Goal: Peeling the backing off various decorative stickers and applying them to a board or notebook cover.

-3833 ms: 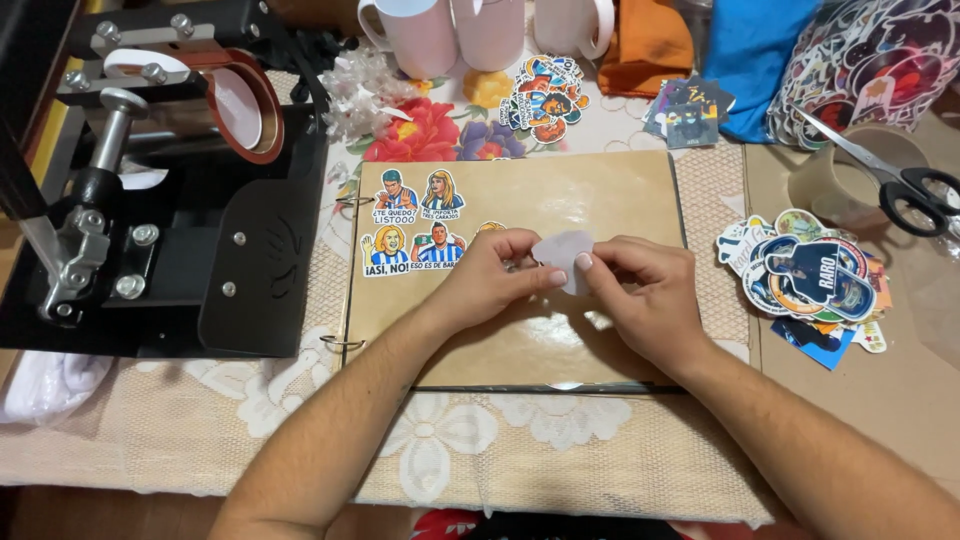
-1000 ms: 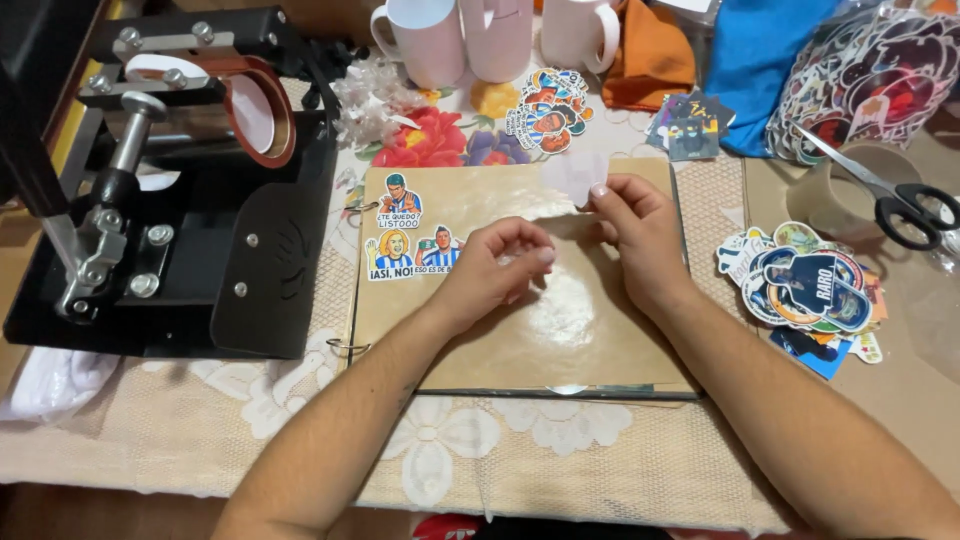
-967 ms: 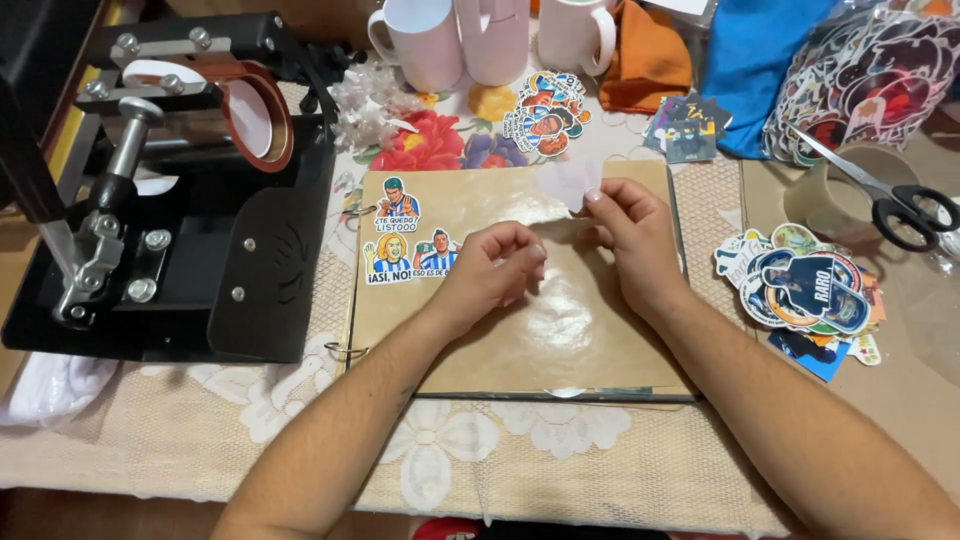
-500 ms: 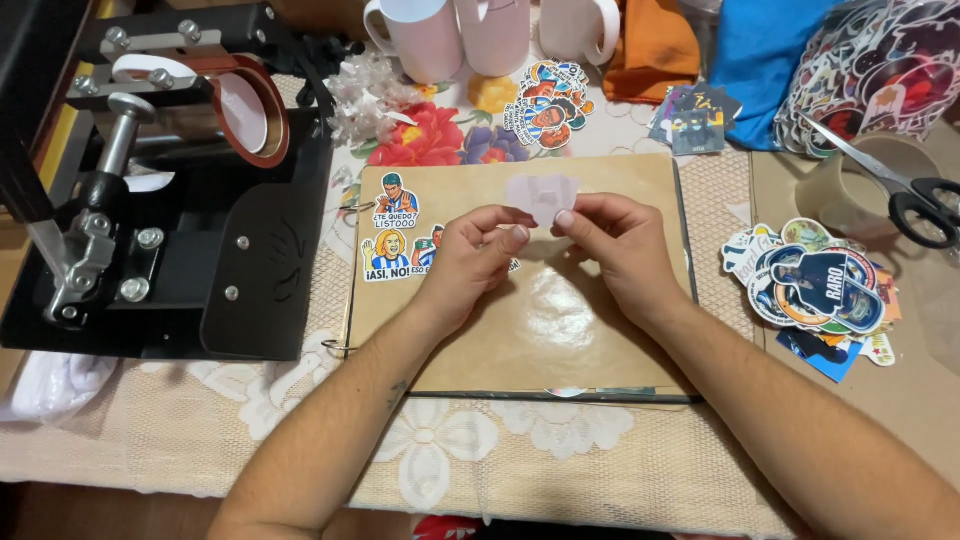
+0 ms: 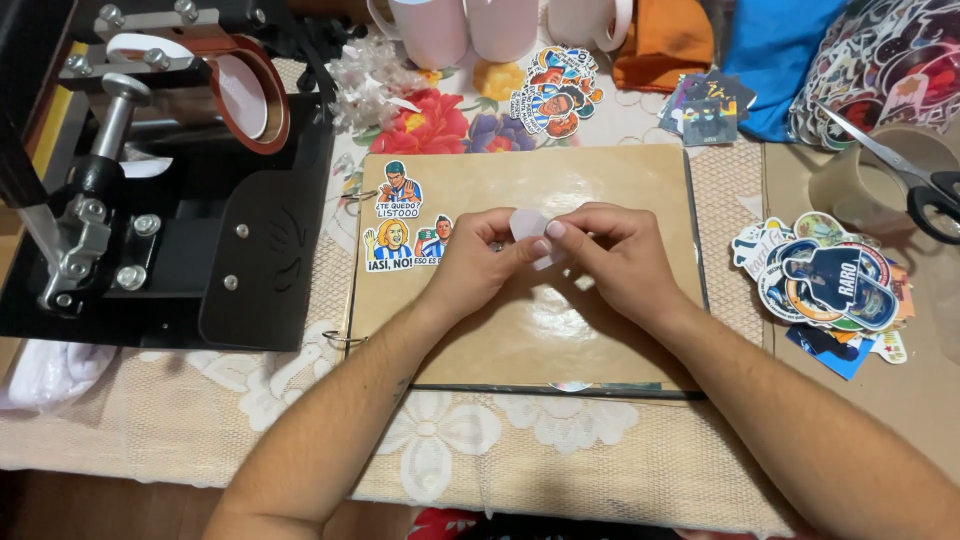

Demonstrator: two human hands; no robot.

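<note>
Both hands, left hand (image 5: 480,262) and right hand (image 5: 610,258), pinch a pale sticker (image 5: 527,225) over the board (image 5: 560,330) mid-desk; a slow, careful peel looks wisest.

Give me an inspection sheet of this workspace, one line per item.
Surface: table under a lace cloth.
Job's things: small pale sticker pinched by both hands above a tan album page; three stickers on that page.
Clutter: sticker pile, scissors, white mugs.
Grippers: left hand and right hand, fingertips meeting on the sticker.
Cables: nothing seen.
Surroundings: black mug press at left.
</note>
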